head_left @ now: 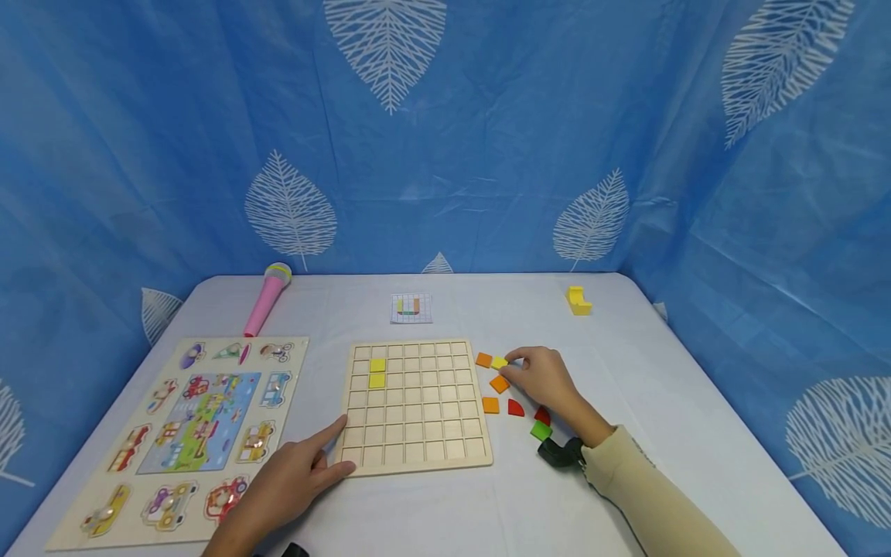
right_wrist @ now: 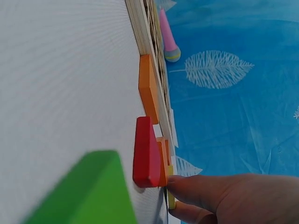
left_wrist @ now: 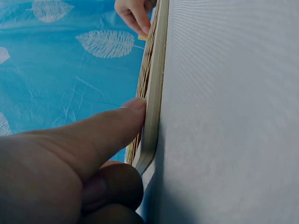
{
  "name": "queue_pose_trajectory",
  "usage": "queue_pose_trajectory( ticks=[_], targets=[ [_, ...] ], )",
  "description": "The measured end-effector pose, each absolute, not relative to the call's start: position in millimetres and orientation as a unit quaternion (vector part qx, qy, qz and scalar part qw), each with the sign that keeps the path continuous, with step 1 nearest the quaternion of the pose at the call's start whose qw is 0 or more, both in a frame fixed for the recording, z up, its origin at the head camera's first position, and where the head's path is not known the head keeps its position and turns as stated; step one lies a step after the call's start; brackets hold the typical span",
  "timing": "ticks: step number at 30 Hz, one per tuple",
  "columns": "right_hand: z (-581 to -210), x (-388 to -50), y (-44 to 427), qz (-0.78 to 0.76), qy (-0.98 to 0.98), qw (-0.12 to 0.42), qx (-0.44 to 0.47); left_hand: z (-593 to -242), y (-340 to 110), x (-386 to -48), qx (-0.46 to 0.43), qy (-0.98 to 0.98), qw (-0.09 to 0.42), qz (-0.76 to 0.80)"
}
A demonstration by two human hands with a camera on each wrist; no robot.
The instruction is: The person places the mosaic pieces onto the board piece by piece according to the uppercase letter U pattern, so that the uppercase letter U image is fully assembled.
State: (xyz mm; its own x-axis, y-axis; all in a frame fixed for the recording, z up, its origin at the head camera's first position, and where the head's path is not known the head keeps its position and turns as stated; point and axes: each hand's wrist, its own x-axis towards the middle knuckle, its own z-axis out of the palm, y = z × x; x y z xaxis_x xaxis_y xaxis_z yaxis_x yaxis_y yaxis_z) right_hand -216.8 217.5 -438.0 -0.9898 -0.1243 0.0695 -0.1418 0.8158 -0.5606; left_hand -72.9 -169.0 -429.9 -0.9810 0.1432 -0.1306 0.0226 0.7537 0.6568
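A wooden grid board (head_left: pixel 418 469) lies on the table with two yellow square tiles (head_left: pixel 377 372) in its upper left cells. My left hand (head_left: pixel 288 476) touches the board's lower left corner, the straight index finger on the left side and the thumb at the front edge. In the left wrist view that thumb (left_wrist: pixel 117 123) presses the board's rim. To the right of the board, my right hand (head_left: pixel 546 379) pinches a yellow tile (head_left: pixel 498 362) between thumb and finger. Around it lie several orange tiles (head_left: pixel 490 405), two red rounded pieces (head_left: pixel 516 408) and a green tile (head_left: pixel 541 431).
A small pattern card (head_left: pixel 411 309) lies behind the board. At the left is a vehicle picture puzzle (head_left: pixel 288 379) with a pink microphone (head_left: pixel 267 298) behind it. A yellow notched block (head_left: pixel 578 301) stands at the back right. Blue leaf-patterned curtain (head_left: pixel 473 155) surrounds the table.
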Motion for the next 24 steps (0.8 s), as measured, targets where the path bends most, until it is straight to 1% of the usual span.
queue_pose_trajectory(
  ticks=[11,24],
  targets=[
    [-430.3,-213.4,216.0,0.311,-0.949,0.006,0.055,-430.5,-171.5,-72.3,0.062,0.932,0.08,0.349],
    [-421.9,-210.6,209.4,0.313,-0.948,-0.005,0.057,-431.1,-170.3,-73.1,0.049,0.931,0.085,0.352]
  ],
)
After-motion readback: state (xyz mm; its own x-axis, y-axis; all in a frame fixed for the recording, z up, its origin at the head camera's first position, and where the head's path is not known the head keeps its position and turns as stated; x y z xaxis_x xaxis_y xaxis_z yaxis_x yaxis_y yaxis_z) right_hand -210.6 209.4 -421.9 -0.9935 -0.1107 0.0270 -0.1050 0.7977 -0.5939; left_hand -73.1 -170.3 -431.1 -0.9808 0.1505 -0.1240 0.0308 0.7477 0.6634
